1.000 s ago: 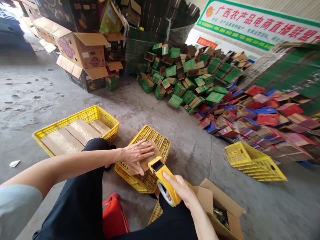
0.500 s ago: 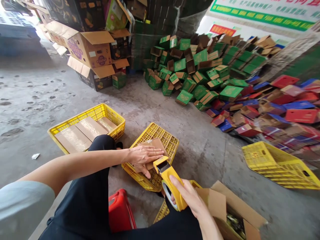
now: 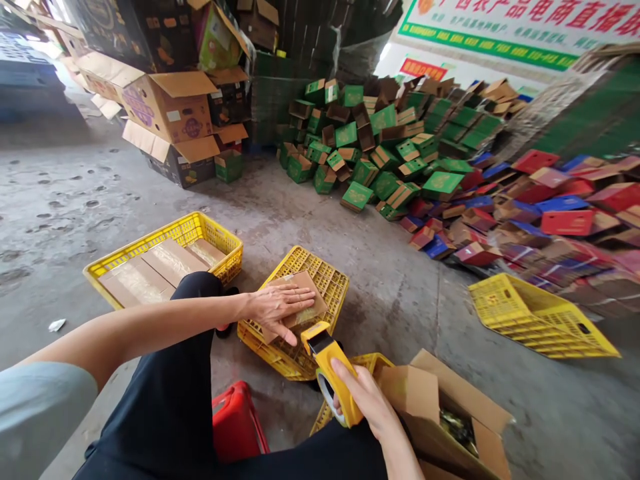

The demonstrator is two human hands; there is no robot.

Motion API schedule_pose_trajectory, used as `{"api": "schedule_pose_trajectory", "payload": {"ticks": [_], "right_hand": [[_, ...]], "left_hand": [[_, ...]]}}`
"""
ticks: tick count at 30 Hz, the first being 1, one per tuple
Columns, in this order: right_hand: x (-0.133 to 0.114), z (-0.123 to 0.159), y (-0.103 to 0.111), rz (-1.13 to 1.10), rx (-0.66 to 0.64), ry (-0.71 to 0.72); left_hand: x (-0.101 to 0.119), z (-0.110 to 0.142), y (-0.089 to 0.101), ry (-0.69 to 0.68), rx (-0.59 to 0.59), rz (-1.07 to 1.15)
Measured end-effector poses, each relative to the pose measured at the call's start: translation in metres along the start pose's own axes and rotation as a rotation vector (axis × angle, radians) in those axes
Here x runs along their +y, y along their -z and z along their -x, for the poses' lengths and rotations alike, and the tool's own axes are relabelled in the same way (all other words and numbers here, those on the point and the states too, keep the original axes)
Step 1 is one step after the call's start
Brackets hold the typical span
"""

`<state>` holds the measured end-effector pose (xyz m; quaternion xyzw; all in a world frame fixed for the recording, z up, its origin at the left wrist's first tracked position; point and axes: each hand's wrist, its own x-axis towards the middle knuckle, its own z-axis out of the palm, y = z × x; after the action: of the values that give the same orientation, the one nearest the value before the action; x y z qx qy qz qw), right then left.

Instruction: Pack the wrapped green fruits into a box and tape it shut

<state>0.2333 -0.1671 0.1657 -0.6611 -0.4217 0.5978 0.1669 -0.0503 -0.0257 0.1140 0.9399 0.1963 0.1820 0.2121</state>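
My left hand [image 3: 275,305] lies flat, fingers spread, on a small brown cardboard box [image 3: 306,301] that rests on an upturned yellow crate [image 3: 320,273]. My right hand [image 3: 367,397] grips a yellow tape dispenser [image 3: 331,370]. The dispenser's head sits just off the near edge of the box, a little in front of my left fingers. My black-trousered knees frame the lower part of the view.
A yellow crate [image 3: 125,250] with taped brown boxes stands to the left. A red stool [image 3: 235,420] is beneath me and an open carton [image 3: 450,413] at my right. Another yellow crate [image 3: 540,317] lies tipped at right. Piles of green, red and blue boxes [image 3: 450,180] fill the back.
The dispenser has drawn back toward me, off the near edge of the box. My left hand stays pressed on the box. The view has shifted slightly.
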Motion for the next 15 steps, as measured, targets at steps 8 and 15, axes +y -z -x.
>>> {"api": "schedule_pose_trajectory", "payload": {"ticks": [8, 15], "right_hand": [[0.005, -0.024, -0.008, 0.015, -0.024, 0.027], [0.014, -0.033, -0.013, -0.022, -0.025, 0.065]], "left_hand": [[-0.006, -0.011, -0.012, 0.167, 0.115, -0.221], [0.0, -0.017, -0.024, 0.327, 0.138, -0.339]]}}
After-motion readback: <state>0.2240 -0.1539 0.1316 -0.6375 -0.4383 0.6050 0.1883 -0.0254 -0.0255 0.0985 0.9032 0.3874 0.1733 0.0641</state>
